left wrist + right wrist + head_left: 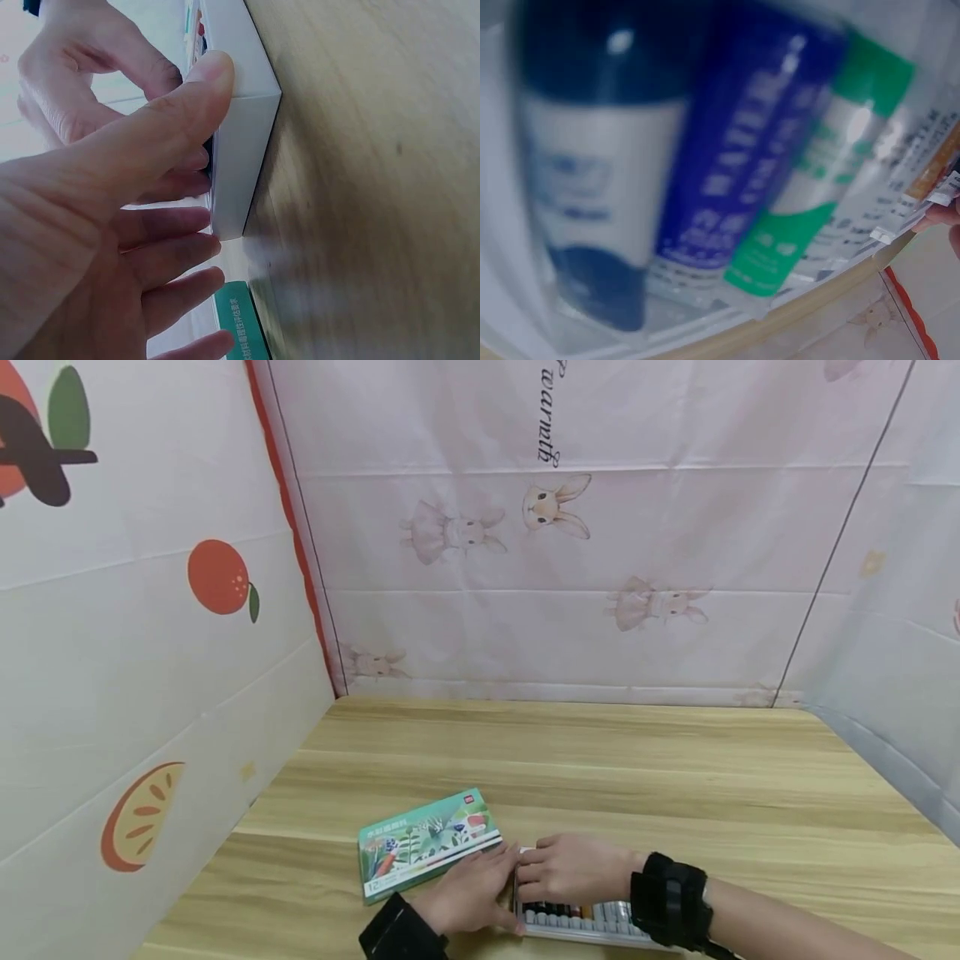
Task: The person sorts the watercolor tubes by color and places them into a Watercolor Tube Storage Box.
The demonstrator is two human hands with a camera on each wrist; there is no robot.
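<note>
A white tray [592,935] of paint tubes lies near the table's front edge. My left hand [472,893] rests against its left end; in the left wrist view the thumb presses the near corner while the fingers extend along the end wall. My right hand [573,868] reaches over the tray, its fingertips at the left end. At the right wrist view's edge, those fingers pinch a paint tube's flat end [946,189]. Closer to that camera lie a blurred dark-blue tube [604,165], a violet tube [742,135] and a green tube [817,172].
A green illustrated paint box [431,839] lies at an angle just left of the tray, beside my left hand. The wooden table [570,752] meets printed cloth walls at the back and sides.
</note>
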